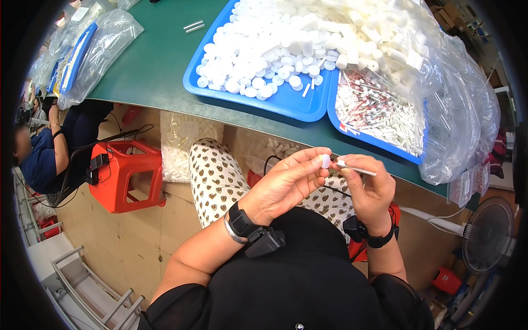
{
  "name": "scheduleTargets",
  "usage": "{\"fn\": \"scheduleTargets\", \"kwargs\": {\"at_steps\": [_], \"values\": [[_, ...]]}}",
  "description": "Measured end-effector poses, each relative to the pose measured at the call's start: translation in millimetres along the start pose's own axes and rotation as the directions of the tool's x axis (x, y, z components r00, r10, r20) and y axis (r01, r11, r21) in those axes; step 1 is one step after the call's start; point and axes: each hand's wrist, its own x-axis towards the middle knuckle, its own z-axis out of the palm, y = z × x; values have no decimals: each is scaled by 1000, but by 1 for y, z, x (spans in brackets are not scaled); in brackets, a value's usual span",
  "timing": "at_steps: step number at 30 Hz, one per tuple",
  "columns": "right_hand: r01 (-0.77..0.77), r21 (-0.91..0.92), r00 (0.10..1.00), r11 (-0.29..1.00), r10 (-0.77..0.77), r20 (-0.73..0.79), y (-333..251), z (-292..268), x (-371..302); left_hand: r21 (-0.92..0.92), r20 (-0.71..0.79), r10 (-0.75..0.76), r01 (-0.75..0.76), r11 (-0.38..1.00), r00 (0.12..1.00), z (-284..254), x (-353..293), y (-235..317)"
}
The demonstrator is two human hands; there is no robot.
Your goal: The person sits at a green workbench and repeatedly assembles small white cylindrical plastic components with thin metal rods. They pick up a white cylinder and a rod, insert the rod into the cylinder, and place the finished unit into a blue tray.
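Observation:
Between the thumb and fingertips of my left hand (289,184) is a small white round cap (325,161), turned on its edge. My right hand (374,192) pinches a thin, pale rod-like piece (360,169) with a white end, pointing toward the cap. The cap and the rod's white end are close together; I cannot tell whether they touch. Both hands are above my lap, just short of the table edge. Beyond them on the table are a blue tray (264,106) heaped with white round caps (258,83) and a second blue tray (379,148) of small white and red pieces (377,107).
Clear plastic bags with white cylindrical parts (374,41) lie over the trays on the green table (159,71). Two short clear tubes (193,26) lie at the back. A red stool (126,173) and another seated person (47,148) are at left, a black fan (487,235) at right.

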Motion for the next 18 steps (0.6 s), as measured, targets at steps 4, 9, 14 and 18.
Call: {"fn": "scheduleTargets", "kwargs": {"at_steps": [4, 9, 14, 18], "values": [[23, -88, 996, 996, -16, 84, -8, 1, 11, 32, -10, 8, -8, 999, 1000, 0, 0, 0], [-38, -298, 980, 954, 95, 177, -9, -5, 11, 201, -70, 71, -56, 978, 995, 0, -2, -1], [-253, -198, 924, 947, 297, 241, -2, -5, 5, 245, -83, 105, -82, 966, 991, -10, 0, -10], [-688, 117, 710, 717, 630, 315, -5, -2, 3, 206, -14, 87, -82, 975, 996, -17, -2, -15]]}}
